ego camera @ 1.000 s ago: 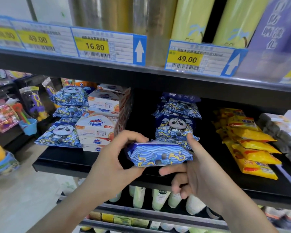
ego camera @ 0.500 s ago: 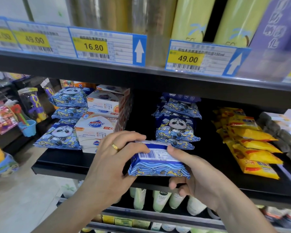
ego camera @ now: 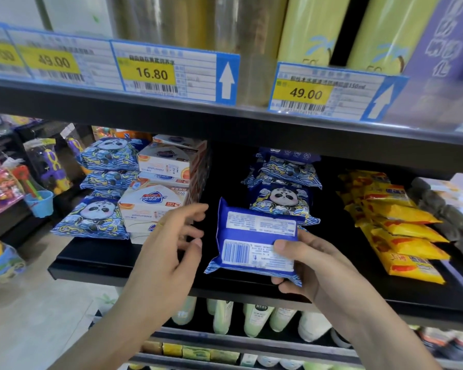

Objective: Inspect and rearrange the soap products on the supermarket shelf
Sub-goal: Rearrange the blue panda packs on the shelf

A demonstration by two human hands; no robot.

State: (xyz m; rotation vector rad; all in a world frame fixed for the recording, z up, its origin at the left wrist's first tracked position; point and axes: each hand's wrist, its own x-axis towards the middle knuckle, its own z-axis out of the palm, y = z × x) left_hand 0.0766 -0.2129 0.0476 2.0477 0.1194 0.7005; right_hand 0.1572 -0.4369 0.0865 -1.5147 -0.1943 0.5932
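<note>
Right hand (ego camera: pixel 313 265) pinches the blue pack (ego camera: pixel 254 240), barcode side up; left hand (ego camera: pixel 171 247) hovers spread. Check the label, then stack it squarely on the panda pile (ego camera: pixel 284 188).

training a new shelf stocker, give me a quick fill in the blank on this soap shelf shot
1. The blue soap pack is held by the ____ hand alone.
2. The side of the pack facing the camera shows a ____.
3. The left hand holds ____.
4. The yellow packs lie to the ____ of the panda packs.

Missing words: right; barcode; nothing; right
</note>
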